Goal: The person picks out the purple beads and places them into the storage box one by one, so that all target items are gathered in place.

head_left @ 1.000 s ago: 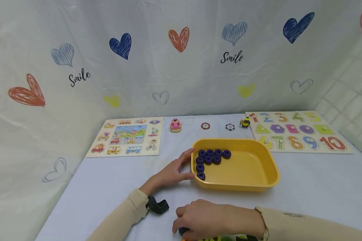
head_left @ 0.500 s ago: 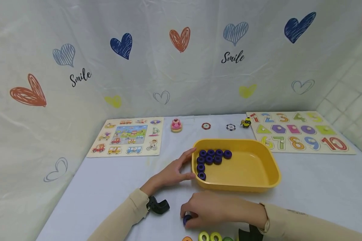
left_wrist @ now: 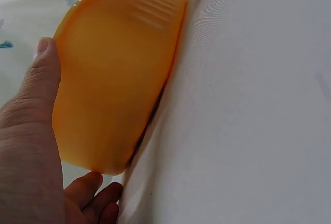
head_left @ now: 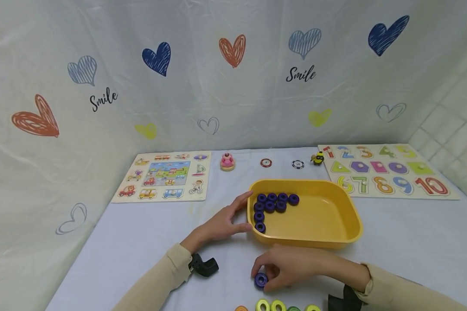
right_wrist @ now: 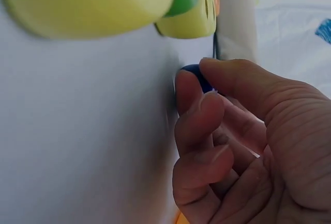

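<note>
My right hand pinches a purple ring-shaped bead between thumb and fingers, just in front of a yellow tray. In the right wrist view, only a dark blue sliver of the bead shows between the fingertips. Spread along the tray's left end, my left hand touches it with the thumb near the front corner and the fingers farther back. In the left wrist view, the thumb and fingers lie at the wall of the tray. Several purple ring beads lie inside, toward the tray's left.
Yellow ring beads, a green one and an orange one line the near edge. Behind stand a vehicle puzzle board, a number board, a pink figurine, poker chips and a bee figurine.
My right hand has come up from the row of beads and moved right with the purple bead in its fingers. The left hand and tray have stayed in place.
</note>
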Demonstrator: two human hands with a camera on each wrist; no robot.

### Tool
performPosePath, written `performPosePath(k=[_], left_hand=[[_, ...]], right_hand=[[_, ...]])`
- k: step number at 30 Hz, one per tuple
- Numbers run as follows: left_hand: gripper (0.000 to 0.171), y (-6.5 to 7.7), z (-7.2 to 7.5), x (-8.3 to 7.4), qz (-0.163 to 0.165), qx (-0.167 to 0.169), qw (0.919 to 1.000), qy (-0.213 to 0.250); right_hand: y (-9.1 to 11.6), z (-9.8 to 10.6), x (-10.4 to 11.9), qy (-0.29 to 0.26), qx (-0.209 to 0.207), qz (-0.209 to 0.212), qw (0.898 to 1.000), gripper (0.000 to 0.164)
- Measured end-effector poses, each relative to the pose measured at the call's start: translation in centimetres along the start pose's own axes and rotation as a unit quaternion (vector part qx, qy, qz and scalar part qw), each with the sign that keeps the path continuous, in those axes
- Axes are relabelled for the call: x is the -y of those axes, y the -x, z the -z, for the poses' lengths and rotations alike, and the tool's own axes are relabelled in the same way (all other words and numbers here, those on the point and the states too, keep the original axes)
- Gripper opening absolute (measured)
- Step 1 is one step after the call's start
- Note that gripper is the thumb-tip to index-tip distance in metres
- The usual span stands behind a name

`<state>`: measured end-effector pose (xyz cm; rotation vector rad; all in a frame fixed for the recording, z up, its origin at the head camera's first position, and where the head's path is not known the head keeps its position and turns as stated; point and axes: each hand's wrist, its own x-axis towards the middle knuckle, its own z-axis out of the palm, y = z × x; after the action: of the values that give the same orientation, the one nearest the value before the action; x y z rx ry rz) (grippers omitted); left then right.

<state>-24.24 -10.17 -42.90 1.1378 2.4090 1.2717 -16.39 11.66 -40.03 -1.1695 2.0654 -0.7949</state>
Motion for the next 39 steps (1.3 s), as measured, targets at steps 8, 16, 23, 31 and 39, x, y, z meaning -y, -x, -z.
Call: performPosePath(k=[8,16,23,31,39], left_hand=[[0.086,-0.6,-0.7,2.6,0.006,-0.006,0.9997,-0.024],[0.085,0.1,0.3,-1.0,0.008,0.003,1.0000,-0.001],[0.087,-0.3,-0.5,1.4,0.009,0.000,0.9999,-0.007],[0.088,-0.6,-0.8,2.6,0.015,-0.003,0.9998,-0.008],[0.088,-0.4,-0.8,2.3,0.012,0.002,0.9999,-0.008]], right_hand=[[2.0,0.1,-0.6,-0.057,-0.020,-0.040,0.997,0.023],[3.8,1.4,0.5,-0.085,-0.022,-0.041,0.995,0.024],[5.3,3.3,1.4,-0.119,-0.047,-0.060,0.990,0.028],[6.4,6.6,0.6,-0.098,-0.114,-0.091,0.985,0.030],[6.6,9.8,-2.6,-0.061,-0.149,-0.145,0.976,0.041]])
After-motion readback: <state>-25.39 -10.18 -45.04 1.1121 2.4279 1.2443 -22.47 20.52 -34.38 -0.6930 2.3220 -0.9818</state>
